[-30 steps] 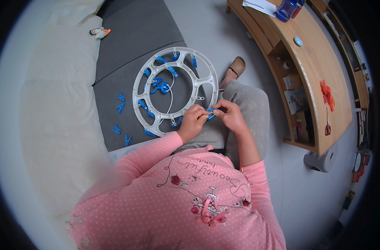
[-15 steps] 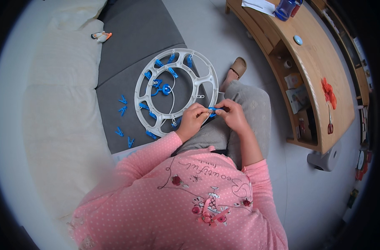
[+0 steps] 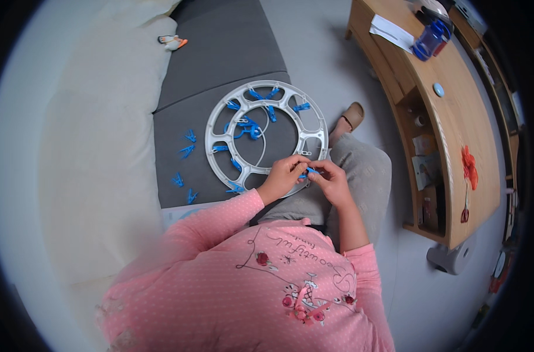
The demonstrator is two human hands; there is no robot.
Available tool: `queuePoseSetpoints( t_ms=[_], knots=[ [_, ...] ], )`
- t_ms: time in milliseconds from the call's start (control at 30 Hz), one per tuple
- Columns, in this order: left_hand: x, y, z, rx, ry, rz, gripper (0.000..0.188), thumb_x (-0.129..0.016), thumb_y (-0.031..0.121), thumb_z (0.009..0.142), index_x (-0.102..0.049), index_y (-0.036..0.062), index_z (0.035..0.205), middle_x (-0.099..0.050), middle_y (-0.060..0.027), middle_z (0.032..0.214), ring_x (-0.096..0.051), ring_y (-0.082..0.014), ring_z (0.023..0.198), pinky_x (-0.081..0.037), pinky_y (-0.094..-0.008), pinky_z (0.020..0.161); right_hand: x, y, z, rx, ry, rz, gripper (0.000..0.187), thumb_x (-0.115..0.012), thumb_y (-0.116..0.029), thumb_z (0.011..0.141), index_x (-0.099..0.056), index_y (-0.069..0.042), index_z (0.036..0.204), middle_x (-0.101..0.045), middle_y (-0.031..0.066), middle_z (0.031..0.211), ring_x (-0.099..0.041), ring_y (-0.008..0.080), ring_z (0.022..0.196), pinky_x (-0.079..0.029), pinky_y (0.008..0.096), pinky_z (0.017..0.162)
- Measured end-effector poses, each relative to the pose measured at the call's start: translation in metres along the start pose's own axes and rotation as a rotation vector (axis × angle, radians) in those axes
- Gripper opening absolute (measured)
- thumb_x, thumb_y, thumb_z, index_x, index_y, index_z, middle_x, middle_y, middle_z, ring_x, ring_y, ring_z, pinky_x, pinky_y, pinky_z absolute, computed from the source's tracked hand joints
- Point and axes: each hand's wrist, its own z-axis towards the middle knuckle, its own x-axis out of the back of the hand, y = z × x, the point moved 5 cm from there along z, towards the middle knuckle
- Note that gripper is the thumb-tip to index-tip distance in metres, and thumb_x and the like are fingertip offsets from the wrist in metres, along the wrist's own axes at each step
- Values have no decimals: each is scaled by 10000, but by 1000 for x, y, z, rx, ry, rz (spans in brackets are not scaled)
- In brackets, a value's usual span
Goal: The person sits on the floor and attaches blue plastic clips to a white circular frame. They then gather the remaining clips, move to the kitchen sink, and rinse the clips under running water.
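Observation:
Both my hands meet at the near right edge of a round grey-white drying rack frame point(image 3: 211, 132), which lies partly on the dark sofa cushion and partly by my leg. A blue clothespin point(image 3: 307, 172) is pinched between the fingertips of my left hand point(image 3: 286, 176) and my right hand point(image 3: 330, 180). My fingers cover part of it. More blue clothespins point(image 3: 271, 113) hang from the frame by small links around its ring. A blue hook piece point(image 3: 254, 132) with a pale cord lies inside the inner ring.
Several loose blue clothespins point(image 3: 187, 151) lie on the grey cushion point(image 3: 226, 47) left of the frame. A small toy figure point(image 3: 172, 42) rests farther back. On the right, a wooden table point(image 3: 419, 88) holds a blue bottle point(image 3: 429, 41), paper, scissors point(image 3: 465, 214) and red plastic point(image 3: 469, 164).
The view has shifted, so the room sits lower and more to the right. The frame has turned a little under my hands. Both hands still pinch the clothespin.

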Motion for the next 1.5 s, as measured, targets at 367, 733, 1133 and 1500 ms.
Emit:
queuePoseSetpoints(
  t_ms=[367,733,1133,1500],
  knots=[
    [240,-40,-111,-32,927,340,172,-548,157,962,-641,25,1020,-650,-76,904,-626,-137,769,-522,-286,655,-10,8,4,-65,-68,-424,229,-686,-69,829,-653,5,1043,-664,153,953,-649,255,799,-516,339,722],
    [143,-17,-84,-314,523,892,213,-652,115,799,-669,120,1011,-592,-94,1077,-527,-297,1040,-380,-430,868,-17,11,-1,-20,-162,-539,157,-657,-88,827,-653,1,957,-643,174,888,-634,335,835,-500,400,749],
    [58,-19,-30,-360,76,795,175,-724,127,757,-681,95,923,-545,-88,1007,-527,-246,979,-395,-367,854,-20,11,2,-55,-154,-509,207,-699,-117,810,-665,-9,984,-662,150,906,-642,286,826,-508,367,740],
    [49,-2,-14,-346,95,471,195,-723,81,776,-690,57,966,-542,-82,989,-554,-200,925,-456,-303,782,-45,-7,11,247,-26,-459,285,-781,-161,729,-640,-44,947,-632,116,841,-565,284,725,-470,377,682]
  ],
)
